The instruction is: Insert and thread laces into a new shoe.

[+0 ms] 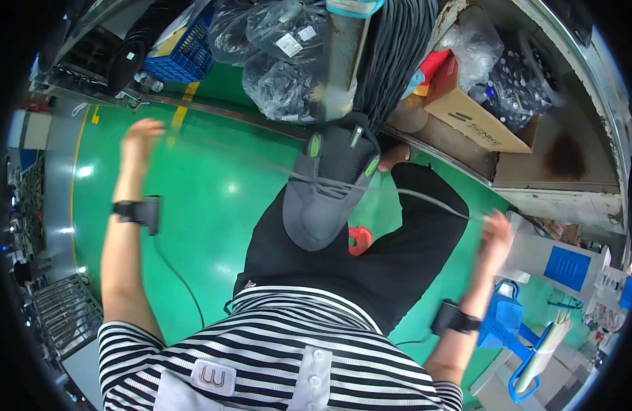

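A dark grey sneaker (314, 212) with green side tabs rests toe toward me, over my thigh, below an upright metal post (345, 61). Its grey shoelace (426, 197) crosses the tongue and runs out taut to both sides. Far out to the left, my left hand (143, 133) is closed on one lace end, slightly smeared by motion. My right hand (495, 236), out to the right and also blurred, pinches the other end. Both arms are spread wide, and neither hand touches the shoe itself.
A bundle of dark laces (405, 55) hangs beside the post. Clear plastic bags (282, 82) lie at its left, with a blue crate (182, 51) beyond. An open cardboard box (467, 113) sits on the right shelf. Blue-framed equipment (504, 315) stands lower right.
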{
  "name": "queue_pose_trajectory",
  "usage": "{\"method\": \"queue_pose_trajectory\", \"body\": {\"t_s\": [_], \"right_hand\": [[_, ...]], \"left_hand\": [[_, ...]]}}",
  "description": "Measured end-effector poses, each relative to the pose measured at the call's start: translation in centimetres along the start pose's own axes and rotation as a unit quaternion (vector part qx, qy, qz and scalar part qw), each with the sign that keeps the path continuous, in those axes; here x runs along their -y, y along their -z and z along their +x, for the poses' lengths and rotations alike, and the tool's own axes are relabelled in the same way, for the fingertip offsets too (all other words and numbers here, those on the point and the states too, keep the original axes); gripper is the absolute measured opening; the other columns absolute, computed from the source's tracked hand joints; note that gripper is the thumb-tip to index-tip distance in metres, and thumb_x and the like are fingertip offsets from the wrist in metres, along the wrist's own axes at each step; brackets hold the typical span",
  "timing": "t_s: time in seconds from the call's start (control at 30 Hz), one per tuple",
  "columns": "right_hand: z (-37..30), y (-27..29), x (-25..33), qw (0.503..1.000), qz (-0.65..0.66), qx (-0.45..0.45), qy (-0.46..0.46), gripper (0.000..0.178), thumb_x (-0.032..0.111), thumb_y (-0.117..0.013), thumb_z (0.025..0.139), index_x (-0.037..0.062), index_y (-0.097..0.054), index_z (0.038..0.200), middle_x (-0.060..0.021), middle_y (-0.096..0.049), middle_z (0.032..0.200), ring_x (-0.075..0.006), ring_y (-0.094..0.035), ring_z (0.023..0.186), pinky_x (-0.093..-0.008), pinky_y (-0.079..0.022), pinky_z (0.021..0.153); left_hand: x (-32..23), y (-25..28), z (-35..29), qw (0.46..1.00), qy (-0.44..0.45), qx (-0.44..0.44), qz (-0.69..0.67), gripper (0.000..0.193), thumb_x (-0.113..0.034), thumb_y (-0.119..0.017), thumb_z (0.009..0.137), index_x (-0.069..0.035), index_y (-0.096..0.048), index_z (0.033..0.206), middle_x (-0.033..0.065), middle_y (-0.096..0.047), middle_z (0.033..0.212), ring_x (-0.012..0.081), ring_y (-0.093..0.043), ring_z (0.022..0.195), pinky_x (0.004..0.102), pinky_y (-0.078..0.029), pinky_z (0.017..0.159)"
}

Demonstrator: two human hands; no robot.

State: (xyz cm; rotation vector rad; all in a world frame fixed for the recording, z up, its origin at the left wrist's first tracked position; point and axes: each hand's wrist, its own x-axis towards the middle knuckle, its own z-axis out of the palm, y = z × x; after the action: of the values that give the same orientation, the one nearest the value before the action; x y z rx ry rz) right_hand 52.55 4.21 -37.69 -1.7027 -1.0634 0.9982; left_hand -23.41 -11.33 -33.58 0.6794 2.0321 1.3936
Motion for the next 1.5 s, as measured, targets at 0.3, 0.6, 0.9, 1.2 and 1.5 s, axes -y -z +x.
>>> {"method": "queue_pose_trajectory", "body": {"t_s": [0.3,0.6,0.9,1.2,1.5], "right_hand": [[-11.4,-20.8,5.8,0.955,-0.080,0.286,-0.001,0.010,0.009,-0.064,0.090,0.0004,-0.065,0.085,-0.0014,-0.064,0.062,-0.0043,-0.051,0.051,-0.0227,-0.040,0.048],[-11.5,-20.6,6.9,0.956,-0.123,0.263,0.051,0.011,0.009,-0.065,0.090,0.0001,-0.066,0.084,-0.0029,-0.063,0.057,-0.0039,-0.052,0.048,-0.0234,-0.040,0.047],[-11.4,-21.0,7.1,0.846,-0.313,0.178,0.395,0.012,0.009,-0.063,0.082,0.0051,-0.054,0.075,-0.0104,-0.059,0.061,-0.0287,-0.062,0.055,-0.0379,-0.046,0.051],[-5.4,-21.9,12.8,0.583,-0.346,0.297,0.672,0.018,0.017,-0.063,0.071,0.0113,-0.060,0.087,-0.0012,-0.056,0.082,-0.0165,-0.058,0.083,-0.0289,-0.048,0.056],[-2.3,-22.0,10.5,0.553,-0.308,0.464,0.620,0.019,0.028,-0.071,0.066,0.0109,-0.062,0.067,-0.0014,-0.050,0.080,-0.0188,-0.049,0.084,-0.0319,-0.039,0.071]], "left_hand": [[-5.2,-25.6,-15.8,0.903,-0.287,0.221,0.231,0.008,-0.014,-0.066,0.087,-0.007,-0.064,0.083,0.0034,-0.060,0.075,0.0183,-0.056,0.069,0.0323,-0.042,0.065],[-5.4,-24.8,-15.7,0.841,-0.401,0.172,0.320,0.007,-0.015,-0.069,0.080,-0.010,-0.067,0.077,0.0009,-0.059,0.077,0.0217,-0.051,0.082,0.0365,-0.033,0.076],[-5.2,-27.1,-16.0,0.853,-0.410,0.136,0.293,0.014,-0.016,-0.069,0.080,-0.008,-0.062,0.071,0.0029,-0.053,0.070,0.0235,-0.050,0.078,0.0364,-0.033,0.070],[-11.0,-27.4,-9.6,0.544,-0.699,0.268,0.378,0.023,-0.023,-0.076,0.060,-0.009,-0.064,0.073,0.0022,-0.058,0.094,0.0253,-0.051,0.101,0.0425,-0.038,0.090],[-10.2,-29.0,-5.5,0.608,-0.301,0.655,0.334,0.009,-0.018,-0.074,0.071,-0.011,-0.070,0.074,0.0015,-0.053,0.079,0.0242,-0.047,0.093,0.0372,-0.038,0.083]]}}
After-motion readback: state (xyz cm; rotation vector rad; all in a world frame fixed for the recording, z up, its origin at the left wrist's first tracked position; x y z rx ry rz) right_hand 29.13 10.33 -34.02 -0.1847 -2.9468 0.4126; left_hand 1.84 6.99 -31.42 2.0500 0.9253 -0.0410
